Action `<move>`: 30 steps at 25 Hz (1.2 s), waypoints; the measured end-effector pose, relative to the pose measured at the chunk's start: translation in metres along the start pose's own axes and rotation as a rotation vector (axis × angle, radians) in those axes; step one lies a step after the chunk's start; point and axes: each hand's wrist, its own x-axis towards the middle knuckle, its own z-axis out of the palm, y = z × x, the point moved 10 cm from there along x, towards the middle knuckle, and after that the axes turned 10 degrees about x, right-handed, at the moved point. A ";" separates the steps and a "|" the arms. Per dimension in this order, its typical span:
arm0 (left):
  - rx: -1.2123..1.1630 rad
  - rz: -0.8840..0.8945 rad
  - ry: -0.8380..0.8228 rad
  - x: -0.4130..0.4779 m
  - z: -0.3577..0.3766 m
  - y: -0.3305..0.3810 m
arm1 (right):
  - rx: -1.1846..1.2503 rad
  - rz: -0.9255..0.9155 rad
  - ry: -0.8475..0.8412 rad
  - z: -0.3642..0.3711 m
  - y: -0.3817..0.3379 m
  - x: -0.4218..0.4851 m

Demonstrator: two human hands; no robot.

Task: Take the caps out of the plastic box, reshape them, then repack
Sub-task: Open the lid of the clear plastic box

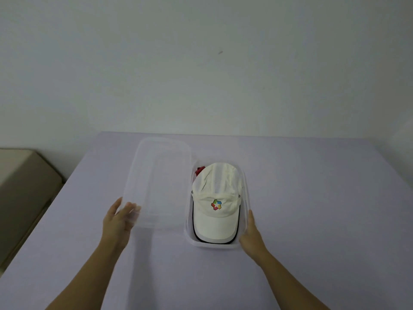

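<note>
Near the middle of the lilac bench [312,198], the clear plastic box [214,246] holds a cream cap with a multicoloured logo [218,198] over something red [199,170], the right grip [251,233] lying straight-fingered against its right wall, the left grip [117,220] pinching the near-left corner of the clear plastic lid [161,175] just beside it.

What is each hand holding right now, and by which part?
Left hand pinches the clear lid at its near left corner. Right hand holds nothing; its straight fingers lie against the plastic box at its right wall.

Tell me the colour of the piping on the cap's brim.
Black, running along the edge of the white cap's brim; the head view shows it best.
</note>
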 end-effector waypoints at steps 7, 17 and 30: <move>0.036 -0.143 0.019 0.025 -0.035 -0.040 | 0.024 0.012 0.003 0.004 0.003 0.003; 0.704 -0.093 -0.074 0.033 -0.033 -0.057 | -0.020 0.017 0.014 0.004 0.010 0.011; 1.484 0.142 0.024 0.031 0.007 -0.043 | -0.826 -0.545 -0.144 0.047 -0.074 0.003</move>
